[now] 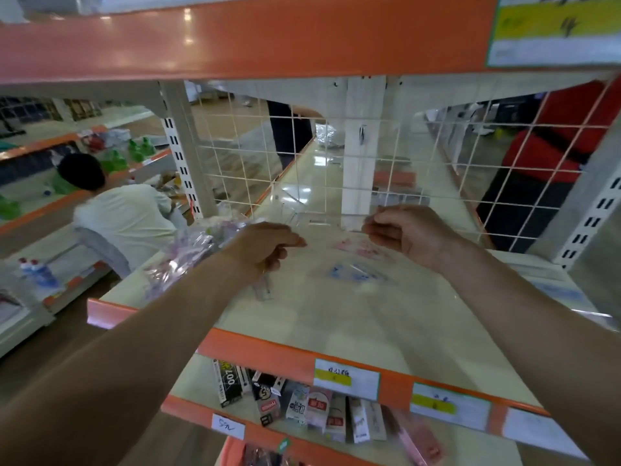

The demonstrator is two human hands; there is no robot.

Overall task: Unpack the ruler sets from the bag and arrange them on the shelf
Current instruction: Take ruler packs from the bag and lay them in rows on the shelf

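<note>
Both arms are reaching out over the cream shelf board with the orange front edge (336, 317).

- The right hand (406, 235) is pinching the edge of a transparent ruler-set packet (322, 223), thumb against fingertips. The packet is hovering just above the shelf, near the white wire grid back (235, 169).
- The left hand (268, 245) is curling its fingers, with thumb and forefinger meeting toward the same packet. Blur is hiding whether this grip is actually holding anything.
- A flat clear packet with pink print (361, 248) and a flat clear packet with blue print (356, 272) are lying close together on the shelf below the hands.
- The crinkled clear plastic bag (188, 253) is sitting at the shelf's left end and appears to be holding more sets.

Judging progress as early to middle: a couple of sets are placed, one is going down, and the bag is not yet emptied.
</note>
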